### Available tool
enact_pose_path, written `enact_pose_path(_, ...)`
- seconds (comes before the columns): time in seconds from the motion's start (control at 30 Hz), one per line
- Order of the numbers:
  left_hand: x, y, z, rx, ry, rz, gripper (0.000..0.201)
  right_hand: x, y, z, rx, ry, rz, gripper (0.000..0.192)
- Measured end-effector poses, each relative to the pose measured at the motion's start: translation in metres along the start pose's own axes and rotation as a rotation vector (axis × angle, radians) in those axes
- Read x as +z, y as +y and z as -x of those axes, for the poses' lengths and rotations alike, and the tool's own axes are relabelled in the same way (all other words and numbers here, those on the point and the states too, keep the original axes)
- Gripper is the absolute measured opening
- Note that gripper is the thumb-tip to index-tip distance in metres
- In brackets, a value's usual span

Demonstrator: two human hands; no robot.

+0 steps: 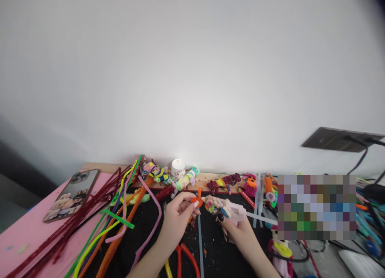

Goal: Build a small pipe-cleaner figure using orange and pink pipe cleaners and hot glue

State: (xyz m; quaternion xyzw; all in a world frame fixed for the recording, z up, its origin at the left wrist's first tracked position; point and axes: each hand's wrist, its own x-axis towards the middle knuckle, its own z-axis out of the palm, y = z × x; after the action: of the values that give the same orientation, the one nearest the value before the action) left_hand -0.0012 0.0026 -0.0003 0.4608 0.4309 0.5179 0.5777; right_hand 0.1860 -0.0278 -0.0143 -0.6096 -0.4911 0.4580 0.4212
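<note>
Between the fingertips of my left hand [180, 214] is a small piece of bent orange pipe cleaner [197, 201], one short end sticking up. My right hand [236, 230] is wrapped round a white hot glue gun [237, 212], whose front is crusted with coloured fluff. The gun's tip points left, close to the orange piece; whether they touch I cannot tell. A clear glue stick [261, 218] juts from its back. Below my hands, red-handled pliers [183, 258] and another glue stick [201, 246] lie on the black mat [222, 258].
Long pipe cleaners [114, 238] spread across the left side, near a phone [72, 195] on a pink surface [27, 246]. Along the wall stand a paper cup [178, 169] and several fuzzy figures [224, 182]. Cables hang from a wall socket [331, 139] at right; a blurred patch hides part of the table.
</note>
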Motion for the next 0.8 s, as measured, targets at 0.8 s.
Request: enact_pose_path(0.8,0.0,-0.0041,-0.0005,-0.003,-0.025,-0.038,0.015,-0.003,-0.0093,0.0006,-0.036,0.048,-0.046,0.043)
